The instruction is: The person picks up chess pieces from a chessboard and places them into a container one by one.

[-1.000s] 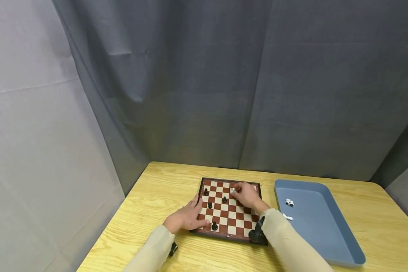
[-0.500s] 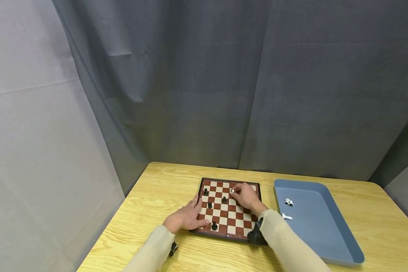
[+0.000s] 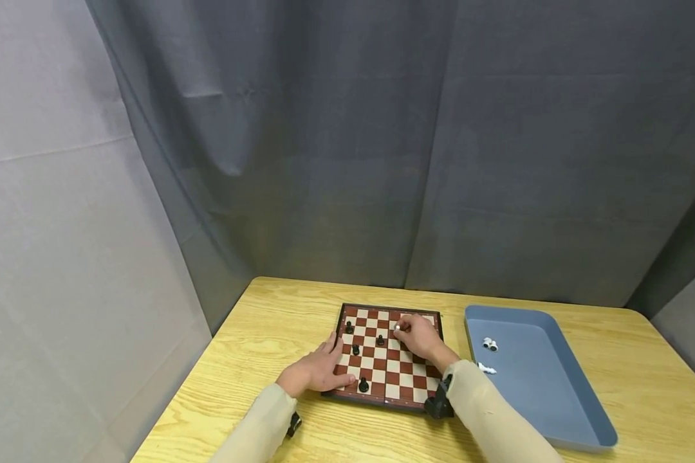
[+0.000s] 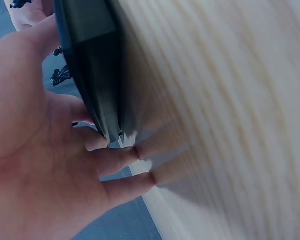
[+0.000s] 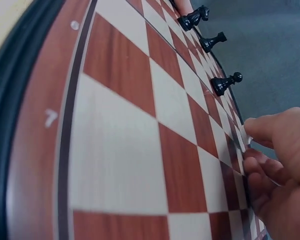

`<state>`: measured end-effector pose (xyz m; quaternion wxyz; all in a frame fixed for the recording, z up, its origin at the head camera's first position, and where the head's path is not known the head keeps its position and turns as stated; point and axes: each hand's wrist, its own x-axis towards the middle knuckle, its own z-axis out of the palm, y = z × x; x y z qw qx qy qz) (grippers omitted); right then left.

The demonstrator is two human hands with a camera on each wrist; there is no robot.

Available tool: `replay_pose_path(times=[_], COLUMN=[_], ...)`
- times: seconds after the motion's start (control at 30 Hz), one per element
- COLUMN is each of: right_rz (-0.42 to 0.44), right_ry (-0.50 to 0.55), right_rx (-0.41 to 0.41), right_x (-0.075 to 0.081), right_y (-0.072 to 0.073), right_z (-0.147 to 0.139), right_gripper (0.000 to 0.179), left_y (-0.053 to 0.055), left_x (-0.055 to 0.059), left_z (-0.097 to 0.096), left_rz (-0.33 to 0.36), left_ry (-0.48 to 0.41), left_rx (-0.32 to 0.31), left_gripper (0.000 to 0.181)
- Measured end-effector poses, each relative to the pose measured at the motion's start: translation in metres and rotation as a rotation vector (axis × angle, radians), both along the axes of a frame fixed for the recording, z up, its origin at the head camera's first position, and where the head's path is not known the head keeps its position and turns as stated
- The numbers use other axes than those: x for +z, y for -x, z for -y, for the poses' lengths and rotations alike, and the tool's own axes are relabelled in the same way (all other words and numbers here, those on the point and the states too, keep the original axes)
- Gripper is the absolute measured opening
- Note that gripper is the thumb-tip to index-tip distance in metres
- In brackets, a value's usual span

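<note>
A red-and-white chessboard (image 3: 392, 381) lies on the table. My left hand (image 3: 318, 371) rests at its left edge, fingers straight; in the left wrist view two fingertips (image 4: 140, 186) reach the tabletop beside the board's dark side. Over the far part of the right half, my right hand (image 3: 421, 337) pinches a small white chess piece (image 3: 397, 328) between thumb and fingers, which hide most of it. Black pieces stand on the left half: a knight (image 5: 194, 18), a rook (image 5: 213, 41), a pawn (image 5: 227, 83) and another black piece (image 3: 363, 384) near the left thumb.
Right of the board stands a blue-grey tray (image 3: 547, 379) with several white chess pieces (image 3: 490, 344) lying near its left side. Grey curtains (image 3: 324, 161) hang behind the wooden table (image 3: 284, 308).
My right hand, still pinching the white chess piece, has shifted very slightly toward the near side of the board. The left hand stays at the board's left edge.
</note>
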<state>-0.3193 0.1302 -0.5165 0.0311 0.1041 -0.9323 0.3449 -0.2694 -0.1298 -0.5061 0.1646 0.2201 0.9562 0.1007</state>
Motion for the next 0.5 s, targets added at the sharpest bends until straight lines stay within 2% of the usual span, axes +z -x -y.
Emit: replay_pose_path(times=[0.2,0.5], right_rz=[0.015,-0.014], right_ry=[0.005,0.008], right_rx=[0.023,0.079], right_x=[0.006,0.013], right_y=[-0.006,-0.015], right_z=[-0.002,-0.012], right_gripper=[0.005,0.005], left_y=[0.001,0.004], left_x=[0.0,-0.003], left_z=[0.002,0.003], left_rz=[-0.002,-0.004], left_ry=[-0.02,-0.019], left_rx=[-0.004,-0.003], left_gripper=[0.092,0.092])
